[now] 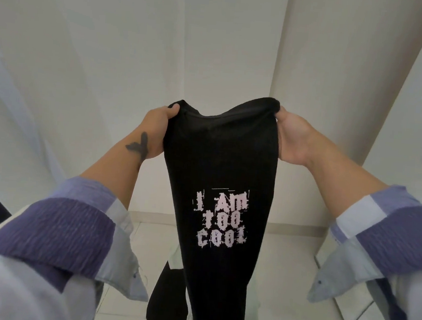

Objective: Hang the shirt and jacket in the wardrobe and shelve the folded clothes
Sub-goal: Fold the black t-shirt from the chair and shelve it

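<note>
Head view: black shirt [220, 160] hangs pinched between both hands' fingers [172, 110].

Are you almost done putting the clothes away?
Not yet. Nothing shows as hung or shelved here. The left hand and right hand hold the black shirt up by its top corners. It has no hanger on it, and no wardrobe rail is in view.

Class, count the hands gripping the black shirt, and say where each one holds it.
2. The left hand grips the black shirt at its top left corner; the right hand grips its top right.
</note>
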`<action>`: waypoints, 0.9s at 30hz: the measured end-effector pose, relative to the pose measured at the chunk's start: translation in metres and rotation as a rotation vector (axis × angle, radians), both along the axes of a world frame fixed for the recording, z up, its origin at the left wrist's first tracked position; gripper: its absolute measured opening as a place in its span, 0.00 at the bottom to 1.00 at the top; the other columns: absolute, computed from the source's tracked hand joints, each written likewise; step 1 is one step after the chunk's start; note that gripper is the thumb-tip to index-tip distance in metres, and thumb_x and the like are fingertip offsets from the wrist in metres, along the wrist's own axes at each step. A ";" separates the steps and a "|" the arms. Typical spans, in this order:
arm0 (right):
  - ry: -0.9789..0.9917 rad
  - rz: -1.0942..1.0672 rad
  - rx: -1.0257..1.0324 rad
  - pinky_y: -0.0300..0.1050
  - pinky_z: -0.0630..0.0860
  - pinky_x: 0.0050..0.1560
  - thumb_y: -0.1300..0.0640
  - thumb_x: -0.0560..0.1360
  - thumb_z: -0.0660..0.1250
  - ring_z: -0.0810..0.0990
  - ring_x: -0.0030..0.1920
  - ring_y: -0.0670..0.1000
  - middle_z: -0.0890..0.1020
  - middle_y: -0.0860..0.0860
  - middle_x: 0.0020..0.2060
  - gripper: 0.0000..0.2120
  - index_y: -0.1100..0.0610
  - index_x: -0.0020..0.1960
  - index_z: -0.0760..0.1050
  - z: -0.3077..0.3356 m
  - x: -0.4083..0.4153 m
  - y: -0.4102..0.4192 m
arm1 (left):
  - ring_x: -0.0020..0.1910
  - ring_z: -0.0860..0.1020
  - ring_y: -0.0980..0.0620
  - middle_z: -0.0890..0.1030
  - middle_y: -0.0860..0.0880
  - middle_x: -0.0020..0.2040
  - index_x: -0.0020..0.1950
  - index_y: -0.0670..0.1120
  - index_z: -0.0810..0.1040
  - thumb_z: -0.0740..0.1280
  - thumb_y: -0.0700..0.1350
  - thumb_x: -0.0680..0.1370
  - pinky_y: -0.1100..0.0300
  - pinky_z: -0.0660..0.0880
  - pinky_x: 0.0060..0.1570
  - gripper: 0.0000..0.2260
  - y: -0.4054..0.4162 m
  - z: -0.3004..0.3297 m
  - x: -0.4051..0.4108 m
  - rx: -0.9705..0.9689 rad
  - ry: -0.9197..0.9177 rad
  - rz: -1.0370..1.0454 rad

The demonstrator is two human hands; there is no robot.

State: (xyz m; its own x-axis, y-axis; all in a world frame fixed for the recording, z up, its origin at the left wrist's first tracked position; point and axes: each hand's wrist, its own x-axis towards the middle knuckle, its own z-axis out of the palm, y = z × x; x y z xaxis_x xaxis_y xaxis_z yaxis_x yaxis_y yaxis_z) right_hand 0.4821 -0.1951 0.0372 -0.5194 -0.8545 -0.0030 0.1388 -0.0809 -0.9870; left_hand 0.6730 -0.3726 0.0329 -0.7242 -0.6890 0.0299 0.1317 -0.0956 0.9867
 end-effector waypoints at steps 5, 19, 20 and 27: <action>0.045 -0.111 0.039 0.50 0.81 0.44 0.46 0.81 0.53 0.81 0.57 0.56 0.79 0.53 0.61 0.18 0.50 0.69 0.66 -0.016 -0.011 -0.036 | 0.55 0.80 0.47 0.81 0.44 0.56 0.60 0.40 0.76 0.57 0.48 0.82 0.55 0.76 0.53 0.16 -0.025 -0.019 -0.020 0.035 -0.081 -0.037; -0.025 -0.442 -0.160 0.54 0.76 0.58 0.51 0.81 0.49 0.77 0.59 0.56 0.77 0.55 0.60 0.18 0.53 0.66 0.69 -0.026 -0.049 -0.116 | 0.58 0.79 0.46 0.80 0.44 0.59 0.65 0.41 0.75 0.60 0.49 0.80 0.50 0.72 0.65 0.17 -0.088 -0.005 -0.094 -0.070 -0.026 -0.088; -0.032 -0.432 -0.156 0.54 0.76 0.58 0.50 0.81 0.49 0.77 0.59 0.56 0.77 0.55 0.60 0.18 0.53 0.65 0.69 -0.031 -0.047 -0.115 | 0.58 0.79 0.46 0.80 0.44 0.59 0.64 0.41 0.75 0.60 0.49 0.80 0.50 0.72 0.65 0.17 -0.086 -0.010 -0.093 -0.066 -0.027 -0.094; -0.093 -0.441 -0.015 0.57 0.74 0.61 0.51 0.80 0.51 0.76 0.61 0.58 0.76 0.56 0.61 0.17 0.52 0.65 0.69 -0.099 -0.011 -0.087 | 0.56 0.80 0.46 0.81 0.44 0.57 0.62 0.41 0.76 0.58 0.52 0.81 0.51 0.74 0.62 0.18 -0.046 -0.081 -0.061 -0.049 -0.125 -0.094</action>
